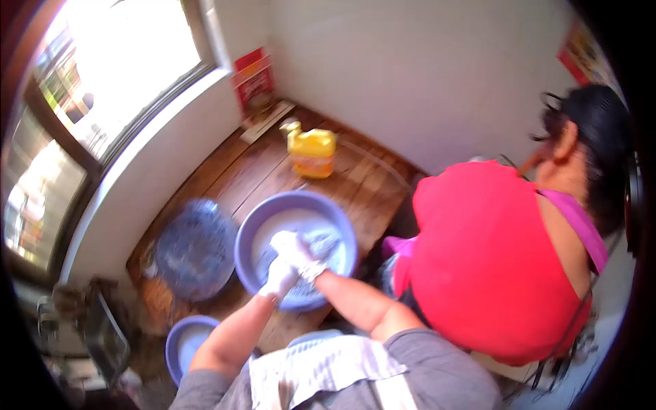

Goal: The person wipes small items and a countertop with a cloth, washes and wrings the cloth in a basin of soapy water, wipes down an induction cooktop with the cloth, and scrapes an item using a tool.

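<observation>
Both my hands wear white gloves and meet over a purple basin [244,236]. My left hand [279,277] is closed at the near left, touching my right hand [292,249], which is closed too and reaches a little farther in. Glare washes out the fingers, so whatever lies between them is hidden. Pale, cloudy liquid [287,219] fills part of the basin, and a grey-blue mottled mass [326,246] shows beside and below the hands.
Left of the basin is a dark blue, mottled round tub [195,249] on the wooden tabletop [232,178]. A smaller purple basin [175,345] sits nearer me. Behind stands a yellow jug [312,152]. A person in a red top [492,260] bends close on my right.
</observation>
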`<move>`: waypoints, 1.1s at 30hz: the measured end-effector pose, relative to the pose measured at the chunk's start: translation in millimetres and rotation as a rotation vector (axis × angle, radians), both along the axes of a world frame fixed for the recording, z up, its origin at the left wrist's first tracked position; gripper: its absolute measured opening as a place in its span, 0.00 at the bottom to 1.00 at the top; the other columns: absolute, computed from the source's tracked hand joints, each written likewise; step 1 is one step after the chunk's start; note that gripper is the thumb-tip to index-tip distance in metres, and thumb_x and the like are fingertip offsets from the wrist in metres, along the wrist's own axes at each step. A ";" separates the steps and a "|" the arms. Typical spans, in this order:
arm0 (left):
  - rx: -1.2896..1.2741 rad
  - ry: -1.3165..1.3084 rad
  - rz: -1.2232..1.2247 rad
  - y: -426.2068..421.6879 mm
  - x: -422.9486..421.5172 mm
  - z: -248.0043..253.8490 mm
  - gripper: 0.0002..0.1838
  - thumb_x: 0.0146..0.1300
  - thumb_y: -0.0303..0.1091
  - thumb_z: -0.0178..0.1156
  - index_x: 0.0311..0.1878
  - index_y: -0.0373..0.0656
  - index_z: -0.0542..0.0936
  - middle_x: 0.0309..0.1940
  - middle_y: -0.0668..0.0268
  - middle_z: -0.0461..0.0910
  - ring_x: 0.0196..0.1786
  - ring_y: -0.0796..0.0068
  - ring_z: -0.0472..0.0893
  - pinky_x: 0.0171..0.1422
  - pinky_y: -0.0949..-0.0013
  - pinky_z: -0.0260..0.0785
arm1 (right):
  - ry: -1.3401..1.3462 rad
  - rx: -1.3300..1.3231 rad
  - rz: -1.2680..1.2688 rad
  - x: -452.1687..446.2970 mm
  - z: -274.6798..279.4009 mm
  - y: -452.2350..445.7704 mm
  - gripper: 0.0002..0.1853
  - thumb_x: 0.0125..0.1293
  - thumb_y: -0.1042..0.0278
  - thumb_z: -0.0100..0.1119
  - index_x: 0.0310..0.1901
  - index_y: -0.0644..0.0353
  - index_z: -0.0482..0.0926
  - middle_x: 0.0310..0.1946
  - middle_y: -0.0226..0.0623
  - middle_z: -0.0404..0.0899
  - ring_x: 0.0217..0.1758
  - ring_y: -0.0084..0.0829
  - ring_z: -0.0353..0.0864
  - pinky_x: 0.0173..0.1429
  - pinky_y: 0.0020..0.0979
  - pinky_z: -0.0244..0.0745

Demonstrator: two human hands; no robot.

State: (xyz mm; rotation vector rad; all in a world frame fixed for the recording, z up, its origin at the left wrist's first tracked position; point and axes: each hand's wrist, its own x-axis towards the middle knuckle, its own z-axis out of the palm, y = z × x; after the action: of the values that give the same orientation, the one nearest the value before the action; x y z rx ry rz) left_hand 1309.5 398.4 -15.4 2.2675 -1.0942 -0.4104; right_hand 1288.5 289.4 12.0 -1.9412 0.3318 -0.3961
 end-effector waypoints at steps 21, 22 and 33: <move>-0.153 1.223 0.455 11.7 -15.0 58.7 0.09 0.54 0.36 0.68 0.28 0.42 0.79 0.16 0.66 0.75 0.14 0.76 0.72 0.17 0.72 0.61 | 0.179 0.853 0.107 -4.3 40.1 0.4 0.08 0.73 0.70 0.56 0.39 0.62 0.83 0.18 0.24 0.71 0.18 0.16 0.66 0.21 0.23 0.63; -0.146 1.107 0.466 8.6 -19.1 64.4 0.10 0.55 0.37 0.68 0.28 0.42 0.80 0.16 0.66 0.76 0.14 0.75 0.73 0.18 0.71 0.62 | 0.165 0.837 0.075 -1.9 29.3 2.0 0.08 0.73 0.70 0.55 0.39 0.62 0.83 0.17 0.24 0.69 0.17 0.16 0.65 0.20 0.24 0.62; 0.181 0.306 0.311 0.0 -23.4 63.5 0.17 0.61 0.41 0.57 0.48 0.43 0.83 0.41 0.46 0.85 0.47 0.44 0.84 0.53 0.51 0.75 | 0.112 0.705 -0.356 3.5 -17.2 5.3 0.12 0.72 0.68 0.48 0.35 0.62 0.81 0.12 0.28 0.67 0.10 0.22 0.66 0.15 0.29 0.61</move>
State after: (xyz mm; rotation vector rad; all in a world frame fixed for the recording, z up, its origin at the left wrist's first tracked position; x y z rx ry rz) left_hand 1286.1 398.4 48.1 2.3785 -0.5597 -0.7205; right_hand 1292.0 294.7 -5.2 -1.2120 0.7819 -0.3379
